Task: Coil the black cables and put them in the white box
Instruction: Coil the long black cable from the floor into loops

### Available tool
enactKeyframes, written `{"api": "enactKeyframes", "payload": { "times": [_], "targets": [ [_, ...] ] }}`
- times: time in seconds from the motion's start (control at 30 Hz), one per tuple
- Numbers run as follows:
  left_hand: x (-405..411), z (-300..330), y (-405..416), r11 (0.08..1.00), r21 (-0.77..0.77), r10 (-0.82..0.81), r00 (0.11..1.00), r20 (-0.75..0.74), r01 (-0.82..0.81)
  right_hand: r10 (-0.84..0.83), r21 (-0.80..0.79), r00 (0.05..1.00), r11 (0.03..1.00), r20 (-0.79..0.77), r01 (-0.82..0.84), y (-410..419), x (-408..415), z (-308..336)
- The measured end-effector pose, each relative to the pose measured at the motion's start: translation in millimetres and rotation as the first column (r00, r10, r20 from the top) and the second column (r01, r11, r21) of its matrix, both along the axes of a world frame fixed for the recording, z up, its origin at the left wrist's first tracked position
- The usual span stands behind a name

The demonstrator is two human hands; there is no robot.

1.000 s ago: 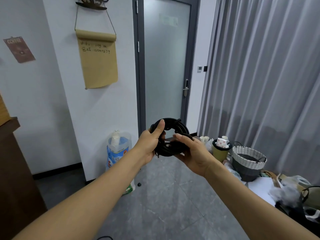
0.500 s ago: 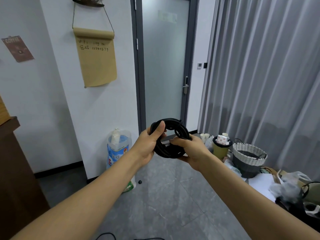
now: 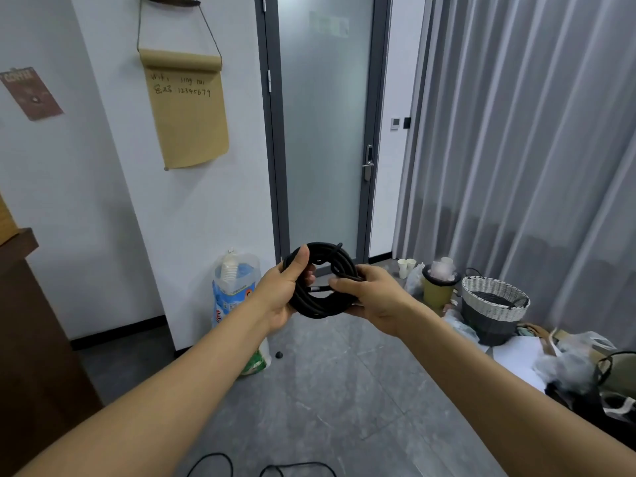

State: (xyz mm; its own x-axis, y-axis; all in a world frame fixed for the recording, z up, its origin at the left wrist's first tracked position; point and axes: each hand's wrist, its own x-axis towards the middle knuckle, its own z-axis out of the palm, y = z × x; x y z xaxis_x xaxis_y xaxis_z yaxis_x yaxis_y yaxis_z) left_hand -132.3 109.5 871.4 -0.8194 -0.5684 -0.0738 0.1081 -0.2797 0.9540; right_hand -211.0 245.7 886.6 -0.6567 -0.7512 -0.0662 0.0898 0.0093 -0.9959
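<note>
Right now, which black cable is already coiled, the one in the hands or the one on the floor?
The coiled cable held by both hands; the floor cable lies in loose loops.

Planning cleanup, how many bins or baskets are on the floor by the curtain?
2: a woven basket near the curtain, and a yellow-green bin just left of it. Others may be hidden by clutter.

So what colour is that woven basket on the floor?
The woven basket has a white rim over a dark grey body, seen in the head view.
</note>
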Motion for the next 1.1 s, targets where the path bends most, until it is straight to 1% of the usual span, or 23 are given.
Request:
{"api": "enactKeyframes", "payload": {
  "times": [0.17, 0.33, 0.43, 0.53, 0.67, 0.77, 0.83, 0.93, 1.03, 1.1],
  "targets": [
    [9.3, -18.7, -5.6, 1.0, 0.026, -0.008, 0.995, 0.099, 0.005, 0.069, 0.083, 0.997, 0.994, 0.044, -0.072, -6.7, 1.8, -15.7],
    [27.9, -50.5, -13.2, 0.998, 0.049, 0.012, 0.96, 0.28, -0.026, 0.139, 0.18, 0.985, 0.971, 0.102, -0.156, -16.8, 7.5, -47.2],
    [41.9, -79.4, -17.9, 0.997, 0.078, -0.001, 0.941, 0.34, -0.027, 0.126, 0.233, 0.975, 0.958, 0.184, -0.168, -26.2, 11.3, -82.1],
    [58.2, -116.1, -20.6, 0.993, 0.092, 0.028, 0.9, 0.434, -0.075, 0.081, 0.275, 0.953, 0.947, 0.292, -0.165, -34.9, 17.4, -125.7],
    [83.4, -181.2, -27.7, 0.975, 0.116, 0.095, 0.833, 0.545, -0.188, -0.008, 0.318, 0.898, 0.937, 0.439, -0.147, -48.3, 26.0, -187.7],
    [109.1, -235.0, -28.2, 0.956, 0.15, 0.11, 0.78, 0.616, -0.253, -0.04, 0.361, 0.869, 0.918, 0.493, -0.162, -59.0, 38.9, -234.8],
    [125.6, -270.5, -30.2, 0.942, 0.155, 0.129, 0.745, 0.654, -0.298, -0.056, 0.387, 0.857, 0.906, 0.512, -0.172, -66.4, 50.0, -267.6],
    [149.6, -323.3, -35.2, 0.942, 0.149, 0.118, 0.711, 0.693, -0.301, -0.082, 0.435, 0.847, 0.881, 0.525, -0.185, -77.1, 64.9, -319.5],
    [177.4, -394.3, -44.7, 0.945, 0.1, 0.138, 0.657, 0.741, -0.313, -0.098, 0.489, 0.845, 0.847, 0.526, -0.207, -89.0, 77.5, -379.5],
    [197.1, -449.4, -53.8, 0.948, 0.049, 0.16, 0.601, 0.783, -0.316, -0.097, 0.521, 0.851, 0.824, 0.516, -0.222, -98.4, 86.3, -427.7]
  ]
}}
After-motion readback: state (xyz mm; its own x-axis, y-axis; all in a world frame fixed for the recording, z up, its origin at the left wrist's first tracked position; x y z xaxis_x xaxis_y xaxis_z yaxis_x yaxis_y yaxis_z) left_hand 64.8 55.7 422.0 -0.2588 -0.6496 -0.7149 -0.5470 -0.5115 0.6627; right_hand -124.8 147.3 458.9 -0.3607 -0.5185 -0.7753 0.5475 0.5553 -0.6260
